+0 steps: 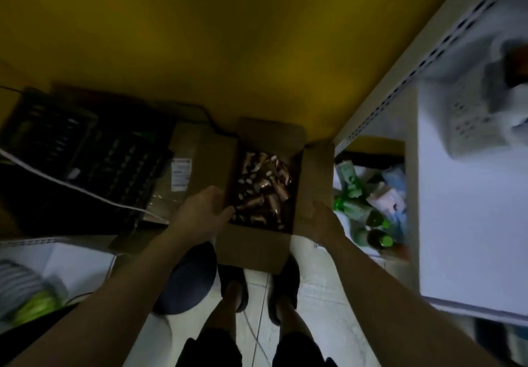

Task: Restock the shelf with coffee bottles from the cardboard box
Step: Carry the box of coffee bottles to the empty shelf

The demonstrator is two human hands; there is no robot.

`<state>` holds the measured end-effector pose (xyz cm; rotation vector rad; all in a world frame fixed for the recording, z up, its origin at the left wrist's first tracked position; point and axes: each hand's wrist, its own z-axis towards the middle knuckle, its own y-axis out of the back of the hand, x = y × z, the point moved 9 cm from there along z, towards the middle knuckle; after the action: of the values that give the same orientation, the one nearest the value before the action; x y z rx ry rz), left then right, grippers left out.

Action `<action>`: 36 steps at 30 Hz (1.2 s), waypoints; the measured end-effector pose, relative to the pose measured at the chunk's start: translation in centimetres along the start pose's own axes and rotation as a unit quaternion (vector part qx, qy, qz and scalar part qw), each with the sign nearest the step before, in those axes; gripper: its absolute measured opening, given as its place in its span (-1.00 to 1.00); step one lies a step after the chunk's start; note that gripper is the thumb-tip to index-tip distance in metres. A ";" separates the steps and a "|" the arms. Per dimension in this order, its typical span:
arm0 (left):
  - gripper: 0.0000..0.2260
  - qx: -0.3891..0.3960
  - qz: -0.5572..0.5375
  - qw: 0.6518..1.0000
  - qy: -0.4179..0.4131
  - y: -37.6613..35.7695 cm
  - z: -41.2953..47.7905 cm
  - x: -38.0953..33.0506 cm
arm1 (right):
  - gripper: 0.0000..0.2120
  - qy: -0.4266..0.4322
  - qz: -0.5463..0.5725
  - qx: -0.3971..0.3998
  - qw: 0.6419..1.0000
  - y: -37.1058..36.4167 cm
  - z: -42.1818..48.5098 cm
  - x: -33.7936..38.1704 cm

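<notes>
An open cardboard box (251, 248) hangs in front of me above my feet, its flaps folded out. Inside lie several copper-brown coffee bottles (264, 188) in a loose heap. My left hand (201, 212) grips the box's left wall, fingers curled over the rim. On the other side my right hand (324, 221) holds the right flap and wall. The white shelf (468, 209) stands to my right, its slotted upright running up and away.
Under the shelf, a lower level holds green-capped bottles (374, 218) and packets. A black crate (83, 149) and a taped carton (183, 166) sit at left, with a white cable across them. A white perforated basket (471, 121) rests on the shelf. Yellow wall ahead.
</notes>
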<state>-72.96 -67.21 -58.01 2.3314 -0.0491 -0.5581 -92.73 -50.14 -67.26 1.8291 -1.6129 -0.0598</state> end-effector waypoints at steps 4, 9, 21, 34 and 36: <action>-0.73 0.055 -0.041 0.998 -0.003 -6.9 7.2 1.9 | -0.27 -0.082 0.033 0.016 0.996 -4.8 6.5 -5.0; -0.72 0.085 -0.043 0.995 -0.037 -13.9 15.5 3.2 | -0.13 -0.124 -0.031 -0.055 0.990 -6.9 14.4 -10.6; -0.66 0.123 -0.075 0.990 -0.004 -21.1 24.2 9.6 | -0.30 -0.197 0.040 -0.172 0.964 -7.5 20.8 -13.8; -0.82 0.088 -0.122 0.987 0.061 -15.3 28.4 16.2 | -0.51 -0.137 -0.091 -0.003 0.986 -14.0 24.7 -6.3; -0.91 0.069 -0.072 0.991 0.092 -14.0 29.2 18.4 | -0.52 -0.134 -0.105 0.009 0.985 -14.3 25.2 -6.1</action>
<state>-69.89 -79.42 -93.06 2.5261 0.1747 -0.4180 -93.41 -56.30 -96.20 2.0700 -1.5926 -0.4018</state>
